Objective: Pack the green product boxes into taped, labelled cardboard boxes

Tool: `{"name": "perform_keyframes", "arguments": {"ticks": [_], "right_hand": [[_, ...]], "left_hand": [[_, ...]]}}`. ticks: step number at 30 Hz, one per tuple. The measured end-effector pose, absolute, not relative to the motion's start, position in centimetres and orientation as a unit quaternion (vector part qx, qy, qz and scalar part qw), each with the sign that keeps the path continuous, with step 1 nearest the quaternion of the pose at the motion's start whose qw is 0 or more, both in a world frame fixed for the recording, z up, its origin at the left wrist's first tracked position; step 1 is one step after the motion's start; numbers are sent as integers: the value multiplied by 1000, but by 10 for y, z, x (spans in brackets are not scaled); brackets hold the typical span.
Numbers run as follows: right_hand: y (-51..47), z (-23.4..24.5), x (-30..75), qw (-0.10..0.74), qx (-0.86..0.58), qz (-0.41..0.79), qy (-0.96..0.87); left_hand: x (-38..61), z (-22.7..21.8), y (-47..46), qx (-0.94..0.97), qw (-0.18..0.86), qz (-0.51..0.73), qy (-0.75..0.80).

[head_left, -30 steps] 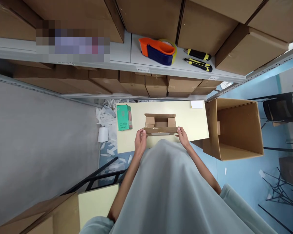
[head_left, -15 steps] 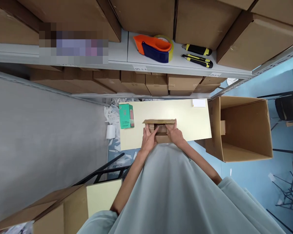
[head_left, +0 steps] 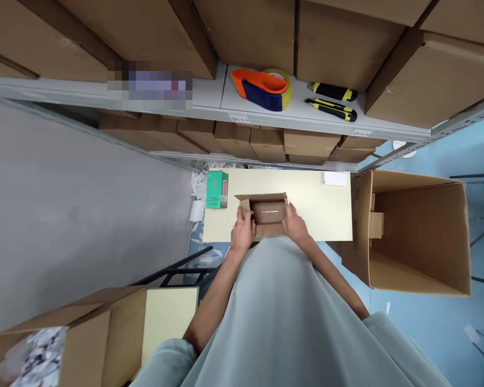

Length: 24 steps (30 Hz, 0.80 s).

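Note:
A small brown cardboard box (head_left: 269, 230) rests at the near edge of the cream table (head_left: 306, 215), its top flaps folded outward and its inside showing bare cardboard. My left hand (head_left: 242, 230) grips the box's left side by the flap, fingers closed over the cardboard. On the opposite side my right hand (head_left: 295, 222) holds the right wall, fingertips at its upper edge. A green carton (head_left: 216, 190) stands at the table's far left, apart from my left hand. Near the far right corner lies a small white box or card (head_left: 334, 178).
Overhead, a shelf (head_left: 210, 99) bears cardboard boxes, an orange and blue tape dispenser (head_left: 262, 88) and two utility knives (head_left: 334, 91). A large open carton (head_left: 423, 220) stands right of the table. Another carton (head_left: 86, 344), lower left, holds scrap paper. A grey wall (head_left: 84, 204) closes the left side.
The small box has tipped so its opening faces me more and its inside shows. My hands have shifted to its side walls. The whole view has moved slightly.

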State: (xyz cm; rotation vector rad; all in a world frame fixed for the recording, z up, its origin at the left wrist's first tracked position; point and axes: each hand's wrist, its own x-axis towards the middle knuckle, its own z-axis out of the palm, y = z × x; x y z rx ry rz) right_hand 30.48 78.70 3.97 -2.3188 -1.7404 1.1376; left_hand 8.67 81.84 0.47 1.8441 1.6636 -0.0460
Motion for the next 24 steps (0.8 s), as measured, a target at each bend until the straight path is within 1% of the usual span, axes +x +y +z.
{"name": "perform_keyframes", "arguments": {"ticks": [3,6,8,11,15,17,21,24], "right_hand": [[769,39,334,79,-743,394,-535],[757,28,356,146,-740,409,-514],[752,19,363,177,-739,414,-500],[747,7,362,187,-750,402,-490],[745,-3,353,176,-779,343,-495],[744,-4,349,187,-780,327,-499],[743,1,325,216,-753,312,-538],[740,6,277,218,-716,314,-584]], "left_hand": [[78,0,805,671,338,54,658],[71,-10,790,633,349,137,677],[70,-18,781,601,358,169,695],[76,-25,771,557,371,188,719],[82,-27,763,528,379,229,724],[78,-24,758,512,391,254,722],[42,-14,732,465,398,305,730],[-11,-3,691,420,381,335,752]]}}
